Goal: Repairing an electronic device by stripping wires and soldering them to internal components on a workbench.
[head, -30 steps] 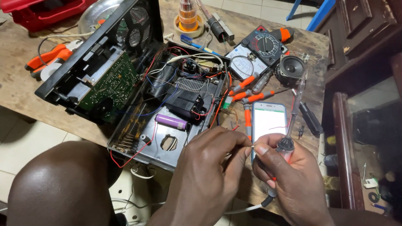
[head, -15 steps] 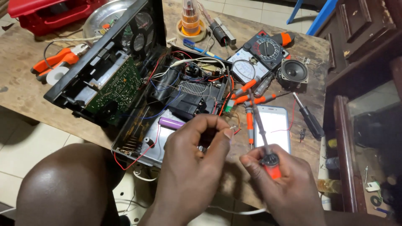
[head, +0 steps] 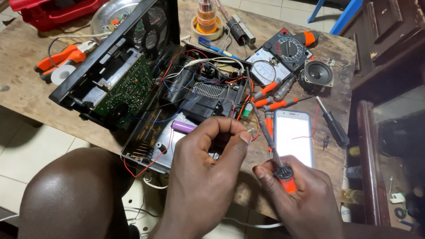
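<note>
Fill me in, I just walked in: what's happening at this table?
A person holds a soldering iron in the right hand and pinches a small wire end with the left hand, tip close to it. An opened radio lies on the wooden table, beside a phone and multimeter.

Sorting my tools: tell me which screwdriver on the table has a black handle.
The black-handled screwdriver lying right of the smartphone; the others, left of the phone, have orange handles.

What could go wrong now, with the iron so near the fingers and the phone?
The soldering iron in the right hand points its tip at the wire end pinched by the left hand, so the fingertips may get burnt. The lit phone lies just beside the shaft, and a slip might mark it.
</note>
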